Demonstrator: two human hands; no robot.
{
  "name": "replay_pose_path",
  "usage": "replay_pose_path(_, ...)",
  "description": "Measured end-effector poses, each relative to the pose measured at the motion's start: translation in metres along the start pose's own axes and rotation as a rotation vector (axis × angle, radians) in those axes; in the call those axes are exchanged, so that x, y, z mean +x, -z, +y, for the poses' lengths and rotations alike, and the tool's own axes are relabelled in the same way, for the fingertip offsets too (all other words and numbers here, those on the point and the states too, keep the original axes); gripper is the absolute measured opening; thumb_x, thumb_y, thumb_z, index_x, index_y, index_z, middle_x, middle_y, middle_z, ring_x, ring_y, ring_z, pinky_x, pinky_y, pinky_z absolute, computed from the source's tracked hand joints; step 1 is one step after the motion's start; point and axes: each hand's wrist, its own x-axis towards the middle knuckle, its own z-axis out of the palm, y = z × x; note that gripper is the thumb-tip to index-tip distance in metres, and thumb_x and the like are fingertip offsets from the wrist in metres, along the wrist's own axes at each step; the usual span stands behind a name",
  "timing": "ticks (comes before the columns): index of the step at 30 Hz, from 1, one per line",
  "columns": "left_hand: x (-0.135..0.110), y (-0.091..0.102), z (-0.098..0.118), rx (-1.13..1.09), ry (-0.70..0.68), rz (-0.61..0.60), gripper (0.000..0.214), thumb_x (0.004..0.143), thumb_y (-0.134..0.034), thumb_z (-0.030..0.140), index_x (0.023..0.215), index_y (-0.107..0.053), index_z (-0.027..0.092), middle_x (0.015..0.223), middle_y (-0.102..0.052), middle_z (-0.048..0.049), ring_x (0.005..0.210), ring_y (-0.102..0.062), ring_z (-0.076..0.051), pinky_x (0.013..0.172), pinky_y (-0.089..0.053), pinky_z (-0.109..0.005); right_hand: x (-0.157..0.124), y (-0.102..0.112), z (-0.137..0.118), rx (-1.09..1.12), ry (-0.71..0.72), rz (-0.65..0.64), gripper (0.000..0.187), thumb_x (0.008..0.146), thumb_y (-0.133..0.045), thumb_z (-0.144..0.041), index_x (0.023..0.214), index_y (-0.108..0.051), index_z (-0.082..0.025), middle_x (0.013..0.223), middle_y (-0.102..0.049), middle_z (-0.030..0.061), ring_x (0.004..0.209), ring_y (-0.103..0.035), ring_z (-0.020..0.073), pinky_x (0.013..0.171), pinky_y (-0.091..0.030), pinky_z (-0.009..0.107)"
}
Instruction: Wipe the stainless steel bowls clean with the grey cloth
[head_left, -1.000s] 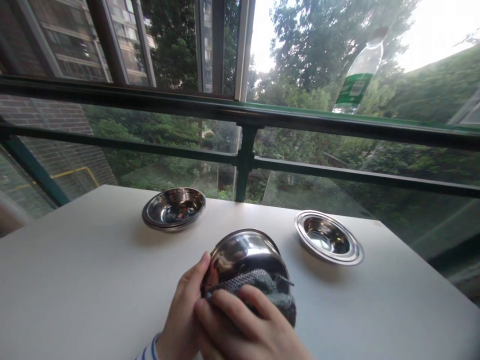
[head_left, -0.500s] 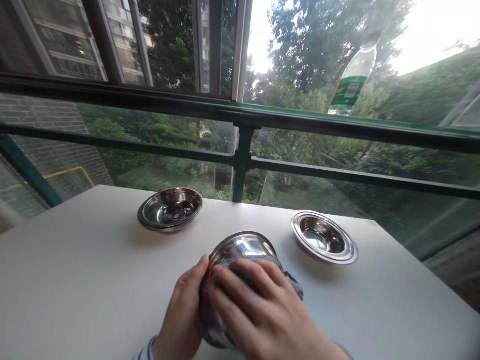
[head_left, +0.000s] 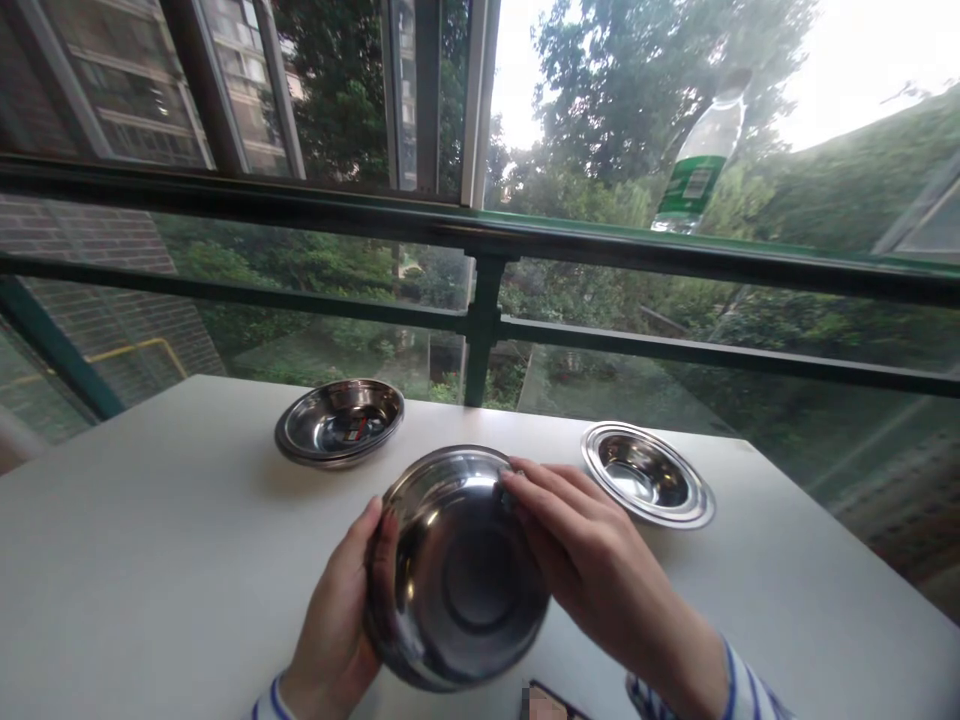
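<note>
A shiny steel bowl [head_left: 457,580] is tilted up above the table at the centre front, a faint ring showing at its middle. My left hand [head_left: 337,600] grips its left edge, thumb along the rim and the other fingers mostly hidden. At the bowl's upper right, my right hand [head_left: 592,540] has its fingers bent together against the metal. A small dark bit of cloth [head_left: 510,490] shows under those fingertips; the rest of it is hidden by the hand.
Stacked steel bowls [head_left: 341,425] stand at the back left of the white table [head_left: 187,560]. Another wide-rimmed steel bowl [head_left: 649,475] sits at the back right. A dark-edged flat object [head_left: 559,702] is cut off at the bottom. Behind, a plastic bottle [head_left: 697,165] stands by the green railing [head_left: 487,235].
My right hand has moved from across the bowl's middle to its upper right edge. The bowl has turned so that more of its round surface shows, and shifted slightly left.
</note>
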Motion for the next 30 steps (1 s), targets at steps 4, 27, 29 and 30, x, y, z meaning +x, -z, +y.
replay_pose_path(4,0.0,0.003,-0.011,0.04,0.055,-0.098,0.015,0.078,-0.063,0.02,0.087,-0.071,0.011,0.081,-0.075,-0.0071,0.078,-0.07,-0.023,0.079,-0.054,-0.035,0.002,-0.001,-0.012,-0.064,0.115,-0.056,0.032,0.088,-0.047,-0.014,0.12,-0.055,-0.017,0.125,-0.057,0.0111,0.112,-0.05,0.0243,0.089,-0.049,0.041)
replay_pose_path(27,0.009,0.005,0.018,-0.003,-0.08,0.1,0.032,0.083,-0.052,0.025,0.107,-0.067,0.012,0.087,-0.075,-0.0088,0.09,-0.068,-0.026,0.083,-0.053,-0.038,-0.005,-0.018,0.002,0.109,0.136,0.122,0.038,0.089,-0.042,-0.006,0.126,-0.049,-0.012,0.13,-0.052,0.015,0.12,-0.045,0.0232,0.093,-0.049,0.04)
replay_pose_path(29,0.009,0.005,0.022,0.005,-0.125,0.125,0.032,0.082,-0.052,0.024,0.107,-0.067,0.011,0.087,-0.075,-0.0083,0.091,-0.067,-0.026,0.083,-0.053,-0.039,-0.007,-0.021,-0.006,0.014,0.239,0.133,0.034,0.089,-0.043,-0.007,0.121,-0.054,-0.008,0.127,-0.055,0.015,0.119,-0.045,0.026,0.091,-0.05,0.042)
replay_pose_path(30,0.01,0.005,0.023,0.002,-0.134,0.127,0.031,0.082,-0.051,0.024,0.106,-0.067,0.011,0.086,-0.075,-0.0082,0.091,-0.067,-0.027,0.083,-0.053,-0.039,-0.007,-0.024,-0.012,-0.041,0.303,0.136,0.032,0.089,-0.043,-0.008,0.118,-0.058,-0.008,0.125,-0.057,0.0137,0.116,-0.047,0.0267,0.089,-0.051,0.041)
